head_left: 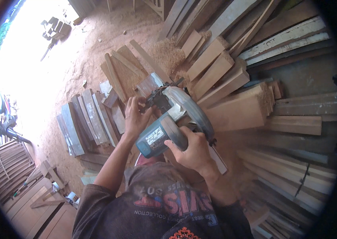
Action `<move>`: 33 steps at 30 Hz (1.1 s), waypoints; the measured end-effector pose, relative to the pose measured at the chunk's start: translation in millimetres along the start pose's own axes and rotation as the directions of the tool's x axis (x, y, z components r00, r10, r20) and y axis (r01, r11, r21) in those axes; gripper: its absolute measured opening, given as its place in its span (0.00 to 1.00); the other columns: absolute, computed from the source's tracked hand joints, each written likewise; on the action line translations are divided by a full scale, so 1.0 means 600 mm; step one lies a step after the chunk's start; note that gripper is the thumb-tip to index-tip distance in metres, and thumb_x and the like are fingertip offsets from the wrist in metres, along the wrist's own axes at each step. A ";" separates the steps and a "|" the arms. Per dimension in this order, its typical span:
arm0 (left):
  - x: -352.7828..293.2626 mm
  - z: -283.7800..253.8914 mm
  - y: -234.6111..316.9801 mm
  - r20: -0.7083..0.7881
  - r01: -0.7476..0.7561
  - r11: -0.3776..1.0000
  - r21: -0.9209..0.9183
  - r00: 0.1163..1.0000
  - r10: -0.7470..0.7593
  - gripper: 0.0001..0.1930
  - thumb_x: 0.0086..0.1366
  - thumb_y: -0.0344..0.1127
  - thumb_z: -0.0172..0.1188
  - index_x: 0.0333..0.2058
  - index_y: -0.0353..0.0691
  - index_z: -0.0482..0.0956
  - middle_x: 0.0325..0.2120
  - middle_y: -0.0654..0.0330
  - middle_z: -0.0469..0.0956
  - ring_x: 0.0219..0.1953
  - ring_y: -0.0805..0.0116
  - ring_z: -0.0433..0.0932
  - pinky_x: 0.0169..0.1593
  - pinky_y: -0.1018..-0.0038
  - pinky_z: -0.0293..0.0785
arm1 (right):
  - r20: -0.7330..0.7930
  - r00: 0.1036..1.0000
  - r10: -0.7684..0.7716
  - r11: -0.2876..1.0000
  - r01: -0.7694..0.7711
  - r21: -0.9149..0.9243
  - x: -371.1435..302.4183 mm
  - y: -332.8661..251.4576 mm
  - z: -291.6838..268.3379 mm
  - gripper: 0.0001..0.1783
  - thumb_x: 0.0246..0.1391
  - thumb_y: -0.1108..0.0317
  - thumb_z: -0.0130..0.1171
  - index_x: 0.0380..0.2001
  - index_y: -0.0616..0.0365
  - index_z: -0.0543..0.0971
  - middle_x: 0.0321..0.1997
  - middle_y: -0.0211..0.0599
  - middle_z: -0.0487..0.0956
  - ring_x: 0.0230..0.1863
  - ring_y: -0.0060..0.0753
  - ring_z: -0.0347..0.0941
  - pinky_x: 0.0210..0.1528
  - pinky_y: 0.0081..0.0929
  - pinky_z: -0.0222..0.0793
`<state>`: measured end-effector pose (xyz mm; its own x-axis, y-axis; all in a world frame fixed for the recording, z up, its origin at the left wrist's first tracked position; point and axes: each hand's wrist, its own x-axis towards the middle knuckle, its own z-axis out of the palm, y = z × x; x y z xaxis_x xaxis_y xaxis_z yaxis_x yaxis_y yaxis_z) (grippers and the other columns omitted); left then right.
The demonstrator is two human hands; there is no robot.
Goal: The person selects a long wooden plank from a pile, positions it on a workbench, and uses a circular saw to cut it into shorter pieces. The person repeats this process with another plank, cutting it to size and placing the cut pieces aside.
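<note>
A teal circular saw [152, 137] with a grey curved blade guard [194, 113] is held in front of my body. My right hand [196, 151] wraps round its rear handle. At the saw's dark metal front fittings [160, 101], my left hand [136, 117] has its fingers bent and pressed against a small part, which the fingers partly hide. Just beyond the saw lies a pale flat board [150, 83], beside a longer narrow wood strip [148, 59]. The blade is mostly hidden by the guard.
Cut wood blocks [212, 77] and sawdust [162, 55] lie beyond the saw to the right. Weathered planks [91, 115] stand in a row at left. Long boards [288, 167] are stacked at right. A slatted wood panel [7, 167] lies far left.
</note>
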<state>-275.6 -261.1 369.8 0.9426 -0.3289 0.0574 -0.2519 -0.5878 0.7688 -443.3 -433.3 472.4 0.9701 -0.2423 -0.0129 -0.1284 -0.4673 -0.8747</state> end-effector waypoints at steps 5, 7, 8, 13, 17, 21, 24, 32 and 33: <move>0.000 0.000 0.001 0.015 0.015 1.000 0.010 1.000 -0.015 0.24 0.63 0.39 0.77 0.52 0.37 0.78 0.48 0.51 0.77 0.43 0.56 0.83 0.46 0.60 0.82 | 0.005 1.000 0.005 1.000 -0.005 0.008 0.000 0.001 0.001 0.15 0.59 0.61 0.76 0.37 0.62 0.83 0.26 0.50 0.85 0.30 0.49 0.88 0.33 0.39 0.79; 0.000 0.001 -0.001 0.012 0.021 1.000 0.014 1.000 -0.021 0.24 0.63 0.39 0.78 0.52 0.37 0.78 0.48 0.51 0.77 0.43 0.57 0.83 0.46 0.61 0.82 | 0.010 1.000 0.010 1.000 -0.010 0.015 0.001 0.003 0.002 0.16 0.59 0.61 0.76 0.36 0.62 0.83 0.26 0.50 0.85 0.29 0.49 0.88 0.33 0.39 0.79; 0.000 0.002 -0.003 0.006 0.019 1.000 0.017 1.000 -0.019 0.24 0.63 0.39 0.78 0.53 0.37 0.78 0.48 0.51 0.77 0.43 0.57 0.83 0.46 0.61 0.82 | 0.007 1.000 0.000 1.000 0.000 0.019 0.002 0.004 0.003 0.16 0.59 0.61 0.76 0.36 0.62 0.82 0.26 0.51 0.85 0.29 0.50 0.88 0.33 0.39 0.79; 0.004 0.007 -0.013 -0.043 -0.028 1.000 0.014 0.999 0.029 0.27 0.60 0.40 0.80 0.53 0.39 0.77 0.47 0.52 0.78 0.39 0.59 0.85 0.43 0.63 0.82 | 0.002 1.000 -0.002 1.000 0.002 0.030 0.001 0.004 0.003 0.16 0.59 0.61 0.76 0.36 0.63 0.82 0.26 0.51 0.85 0.29 0.51 0.88 0.34 0.40 0.80; 0.002 0.006 -0.017 -0.021 -0.027 1.000 -0.003 0.999 0.027 0.28 0.61 0.39 0.79 0.55 0.37 0.76 0.50 0.51 0.75 0.40 0.58 0.84 0.43 0.62 0.82 | 0.013 1.000 0.004 1.000 -0.004 0.027 0.001 0.004 0.002 0.16 0.59 0.61 0.76 0.36 0.63 0.82 0.26 0.52 0.85 0.30 0.51 0.88 0.34 0.40 0.80; 0.002 0.006 -0.016 -0.025 -0.013 1.000 -0.001 1.000 0.013 0.30 0.61 0.39 0.79 0.57 0.37 0.75 0.51 0.50 0.75 0.40 0.57 0.85 0.43 0.62 0.82 | 0.007 1.000 -0.010 1.000 0.010 0.018 0.002 0.006 0.004 0.16 0.59 0.62 0.76 0.36 0.63 0.82 0.26 0.52 0.85 0.31 0.51 0.88 0.34 0.40 0.80; 0.003 0.007 -0.017 -0.027 0.014 1.000 -0.014 1.000 -0.015 0.32 0.61 0.39 0.80 0.58 0.38 0.74 0.52 0.49 0.74 0.40 0.57 0.85 0.43 0.62 0.82 | 0.005 1.000 -0.017 0.999 0.017 0.028 0.003 0.008 0.006 0.16 0.58 0.63 0.77 0.36 0.63 0.82 0.26 0.52 0.85 0.30 0.51 0.88 0.34 0.40 0.79; 0.006 0.008 -0.023 -0.082 -0.056 0.998 -0.017 0.995 0.054 0.37 0.59 0.39 0.82 0.62 0.39 0.72 0.56 0.49 0.74 0.38 0.59 0.85 0.41 0.64 0.83 | 0.006 1.000 -0.022 0.999 0.022 0.047 0.005 0.012 0.007 0.16 0.57 0.63 0.77 0.37 0.64 0.83 0.27 0.52 0.85 0.31 0.51 0.88 0.35 0.40 0.80; 0.007 0.007 -0.022 -0.083 -0.045 0.999 -0.017 0.996 0.044 0.38 0.58 0.40 0.83 0.63 0.40 0.72 0.56 0.49 0.75 0.37 0.61 0.85 0.40 0.65 0.83 | 0.005 1.000 -0.020 0.999 0.020 0.050 0.004 0.011 0.007 0.16 0.57 0.63 0.77 0.37 0.64 0.83 0.27 0.52 0.85 0.31 0.52 0.88 0.35 0.40 0.80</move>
<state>-269.5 -257.9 357.0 0.9455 -0.2921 0.1435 -0.2907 -0.5599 0.7759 -440.8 -433.6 464.5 0.9736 -0.2282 0.0022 -0.0985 -0.4289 -0.8980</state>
